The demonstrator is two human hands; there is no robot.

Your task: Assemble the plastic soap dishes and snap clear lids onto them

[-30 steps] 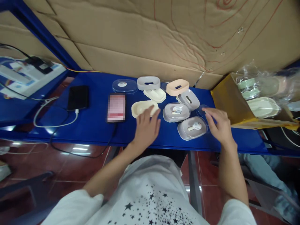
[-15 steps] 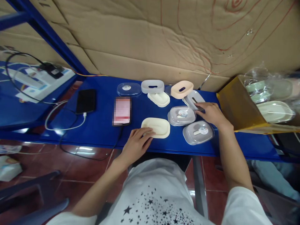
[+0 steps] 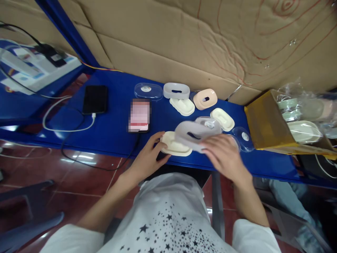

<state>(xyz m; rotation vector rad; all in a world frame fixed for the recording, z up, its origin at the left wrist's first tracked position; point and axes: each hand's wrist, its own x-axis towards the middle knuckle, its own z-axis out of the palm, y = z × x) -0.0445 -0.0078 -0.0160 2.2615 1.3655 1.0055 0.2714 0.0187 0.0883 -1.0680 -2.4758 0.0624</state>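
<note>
My left hand [image 3: 151, 154] grips the left end of a cream oval tray [image 3: 175, 146] at the table's front edge, fingers behind and thumb in front. My right hand [image 3: 223, 154] holds a grey oval holder [image 3: 188, 135] with a slot in its bottom, tilted and partly over the cream tray. It looks blurred, and my fingers hide its right end. Behind it lies a clear-lidded grey case [image 3: 209, 123] with a round sticker, partly covered. Another lidded case is mostly hidden under my right hand.
At the back are a clear lid [image 3: 149, 92], a grey holder [image 3: 176, 91], a cream tray [image 3: 183, 106] and a peach holder [image 3: 205, 99]. Another cream tray [image 3: 222, 119] and a clear lid [image 3: 243, 139] lie near the carton [image 3: 268, 123]. Phones [image 3: 139, 116] with cables lie left.
My right hand has picked up the grey slotted holder and brought it left and nearer, uncovering a cream tray. My left hand now grips the tray edge. The view has shifted slightly.
</note>
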